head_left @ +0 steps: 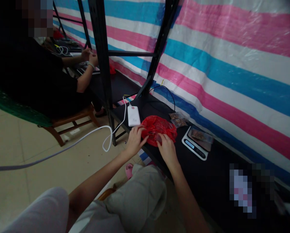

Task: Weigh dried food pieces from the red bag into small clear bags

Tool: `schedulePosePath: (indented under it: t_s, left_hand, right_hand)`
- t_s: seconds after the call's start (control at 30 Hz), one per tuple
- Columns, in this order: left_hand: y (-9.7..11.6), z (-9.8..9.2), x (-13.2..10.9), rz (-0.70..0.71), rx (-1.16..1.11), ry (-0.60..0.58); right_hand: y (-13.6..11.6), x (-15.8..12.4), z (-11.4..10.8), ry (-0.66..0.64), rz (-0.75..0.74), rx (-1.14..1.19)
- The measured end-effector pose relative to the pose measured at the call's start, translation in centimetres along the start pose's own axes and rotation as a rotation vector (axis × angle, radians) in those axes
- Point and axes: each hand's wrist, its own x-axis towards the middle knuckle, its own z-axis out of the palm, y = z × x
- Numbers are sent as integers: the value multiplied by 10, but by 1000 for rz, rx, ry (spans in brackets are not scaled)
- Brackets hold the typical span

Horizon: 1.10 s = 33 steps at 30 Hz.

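Note:
A crumpled red plastic bag (156,121) lies on the black shelf, between my two hands. My left hand (135,140) grips its near left edge, thumb below and fingers above. At the bag's front right, my right hand (166,149) has its fingertips closed on the thin plastic. What the bag contains cannot be made out. Just right of it is a white digital scale (185,142) with a lit display, and a clear packet of brown bits (201,136) rests on the scale. Similar clear packets (178,119) lie behind the bag.
A white power bank (134,116) with a white cable (108,129) sits left of the bag; the cable hangs past the shelf edge. A black metal post (102,64) rises there. Striped sheeting (220,71) backs the shelf. At left, another person (38,74) sits on a wooden chair (72,121).

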Motion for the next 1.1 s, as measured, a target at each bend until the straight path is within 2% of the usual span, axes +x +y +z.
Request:
schedulePosePath:
  t_s: [0.07,0.1,0.27,0.4,0.47,0.6,0.83,0.93,1.1]
  left_hand:
    - [0,8,7,-104,-34,106]
    - [0,12,11,-131,-47,106]
    - [-2,34,21,-76,-42,-119]
    - [4,33,19,-133,43,-103]
    - [6,30,20,-191,-4,-99]
    - [11,29,28,-337,-301,-128]
    - [12,52,40,-566,-877,140]
    - [15,56,42,-680,-1054,173]
    - [25,57,46,-785,-1279,173]
  right_hand:
    - [-2,-1,0,15,-2,-9]
    - [-2,0,0,22,-10,-12]
    - [-3,2,0,38,-13,-23]
    - [-7,3,-1,44,28,-29]
    - [-10,2,-1,55,56,-36]
    - [-12,3,1,85,121,-14]
    - [0,3,16,237,262,246]
    - [6,1,25,290,318,406]
    - [15,1,37,313,366,654]
